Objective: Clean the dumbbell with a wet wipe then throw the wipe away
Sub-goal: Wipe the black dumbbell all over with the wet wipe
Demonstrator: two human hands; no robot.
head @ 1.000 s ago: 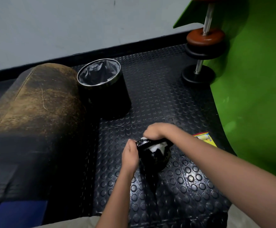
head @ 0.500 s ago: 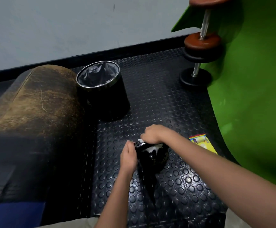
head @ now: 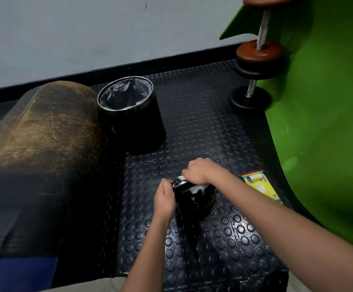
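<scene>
Your right hand (head: 198,171) presses a crumpled white wipe (head: 195,189) on the glossy black dumbbell (head: 194,202). Left hand (head: 164,199) grips its edge, on studded rubber floor (head: 192,123).

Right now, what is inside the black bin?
The black bin holds a grey plastic liner, crumpled along the inner walls. No wipe shows in it; the bottom is hidden by the liner folds.

I'm looking at a gym corner: studded black rubber flooring (head: 203,127), a plate-loaded dumbbell (head: 255,66) standing on end by a green mat (head: 323,123), and a worn padded bench (head: 40,133).
</scene>
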